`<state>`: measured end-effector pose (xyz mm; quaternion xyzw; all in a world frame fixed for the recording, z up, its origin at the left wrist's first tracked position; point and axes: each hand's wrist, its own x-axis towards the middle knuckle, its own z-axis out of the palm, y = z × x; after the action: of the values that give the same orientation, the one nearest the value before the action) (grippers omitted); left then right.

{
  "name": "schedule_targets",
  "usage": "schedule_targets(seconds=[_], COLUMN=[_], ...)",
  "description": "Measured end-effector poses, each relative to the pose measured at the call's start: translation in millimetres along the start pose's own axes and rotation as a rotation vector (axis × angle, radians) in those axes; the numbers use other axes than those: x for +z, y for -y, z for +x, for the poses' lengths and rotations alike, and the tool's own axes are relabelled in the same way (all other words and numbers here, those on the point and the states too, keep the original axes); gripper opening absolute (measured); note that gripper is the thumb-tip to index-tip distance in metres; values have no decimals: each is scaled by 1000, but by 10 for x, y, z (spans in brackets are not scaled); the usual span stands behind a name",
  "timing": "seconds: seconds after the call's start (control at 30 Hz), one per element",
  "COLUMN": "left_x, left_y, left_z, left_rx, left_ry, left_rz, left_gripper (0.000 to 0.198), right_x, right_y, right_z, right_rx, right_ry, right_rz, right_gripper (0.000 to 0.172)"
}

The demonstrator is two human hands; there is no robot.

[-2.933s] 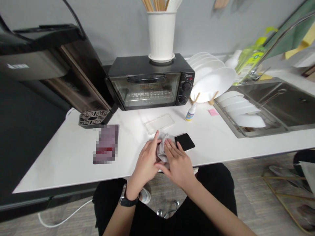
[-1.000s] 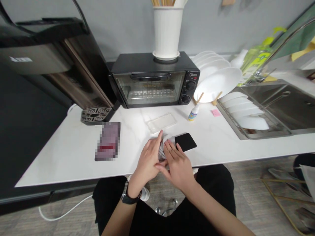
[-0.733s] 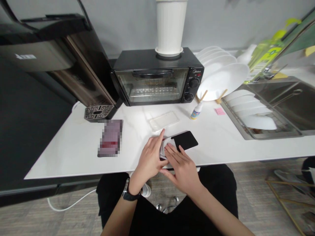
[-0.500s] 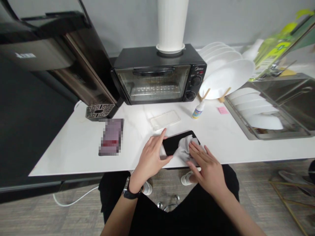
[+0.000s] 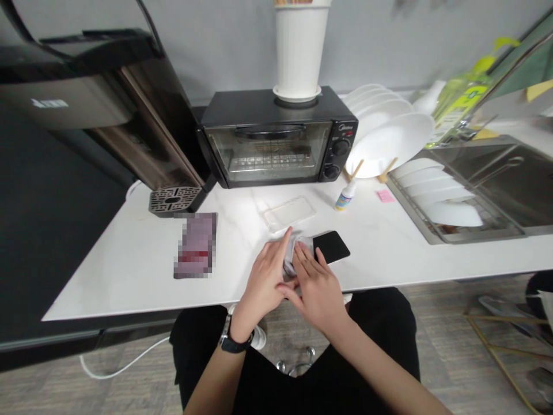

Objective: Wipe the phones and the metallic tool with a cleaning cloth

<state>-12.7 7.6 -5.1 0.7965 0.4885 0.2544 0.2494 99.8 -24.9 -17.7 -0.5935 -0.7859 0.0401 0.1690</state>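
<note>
A black phone (image 5: 332, 246) lies flat on the white counter, its left part covered by a grey cloth (image 5: 292, 259). My right hand (image 5: 317, 288) presses the cloth down on the phone with its fingers laid flat. At the phone's left end is my left hand (image 5: 266, 279), its thumb and fingers apart around that end, the thumb partly hidden by my right hand. A clear phone case (image 5: 290, 214) lies just behind the phone. Behind and to the right stands a small white bottle (image 5: 345, 196) with a coloured label.
A black toaster oven (image 5: 276, 153) carries a white pot (image 5: 300, 52). At the left are a drinks machine (image 5: 173, 199) and a blurred purplish packet (image 5: 199, 242). White plates (image 5: 389, 141), a pink note (image 5: 385, 196) and a sink (image 5: 514, 184) are at the right.
My right hand has slid left along the phone with the cloth, baring the phone's right end. My left hand has stayed at the left end. The view has shifted slightly.
</note>
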Motion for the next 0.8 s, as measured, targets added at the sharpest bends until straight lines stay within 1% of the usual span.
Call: schedule_targets(seconds=[0.1, 0.2, 0.27, 0.37, 0.47, 0.53, 0.6, 0.63, 0.7, 0.8], left_x=[3, 13, 15, 14, 15, 16, 16, 15, 13, 8], left_y=[-12, -56, -91, -130, -151, -155, -153, -149, -138, -107], left_z=[4, 11, 18, 30, 38, 40, 39, 38, 32, 19], left_rx=[-7, -3, -5, -16, -21, -25, -29, -30, -30, -25], left_ry=[20, 39, 55, 76, 77, 70, 66, 65, 60, 56], left_rz=[17, 26, 26, 27, 20, 13, 4, -1, -14, -26], left_gripper=[75, 74, 76, 76, 73, 71, 70, 70, 71, 70], right_x=[-33, -105, -158, -223, -256, -256, -236, -218, -165, -73], right_y=[25, -56, -144, -305, -495, -606, -654, -642, -541, -260], right_z=[-68, -138, -193, -293, -367, -358, -292, -243, -133, -15], right_rx=[-54, -101, -96, -45, 30, 102, 165, 187, 189, 93], right_ry=[19, 34, 20, -16, -33, -63, -106, -124, -147, -129], right_rz=[50, 81, 85, 79, 69, 51, 31, 24, 24, 65], right_gripper=[55, 50, 46, 44, 44, 43, 43, 44, 47, 51])
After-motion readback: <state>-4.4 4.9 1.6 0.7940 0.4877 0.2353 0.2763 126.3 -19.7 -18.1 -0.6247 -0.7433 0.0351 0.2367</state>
